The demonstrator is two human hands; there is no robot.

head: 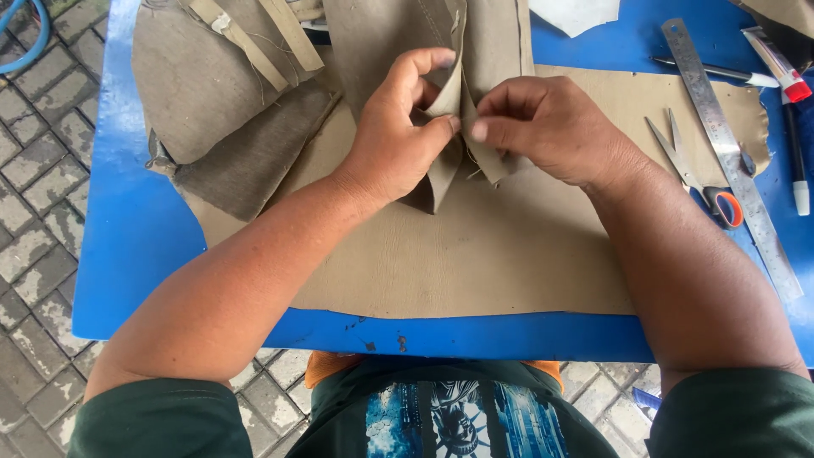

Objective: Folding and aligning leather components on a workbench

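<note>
A blue worktop (136,246) carries a large flat sheet of tan leather-like material (475,263), smooth and faintly grained, which serves as the landmark here. Above the middle of the sheet, the left hand (398,136) and the right hand (543,127) meet on a folded strip of khaki fabric (454,93) that stands up in a ridge between them. The left fingers (432,61) are closed on the fold, thumb against forefinger, pinching the cloth; the right fingers (492,129) are pressed together on the same fold from the other side. The fabric is coarser than the sheet, with loose threads at its cut edges.

To the left of the sheet lies a heap of khaki fabric pieces (212,93) with lighter straps sewn across. To the right of the sheet rest scissors (699,174) with orange-lined handles, a long steel ruler (729,153) lying diagonally, a dark pen (716,72), and a white tube with a red cap (776,64). Beyond the sheet's far edge sits a white scrap (577,13). Grey paving stones (34,212) show beside the worktop.
</note>
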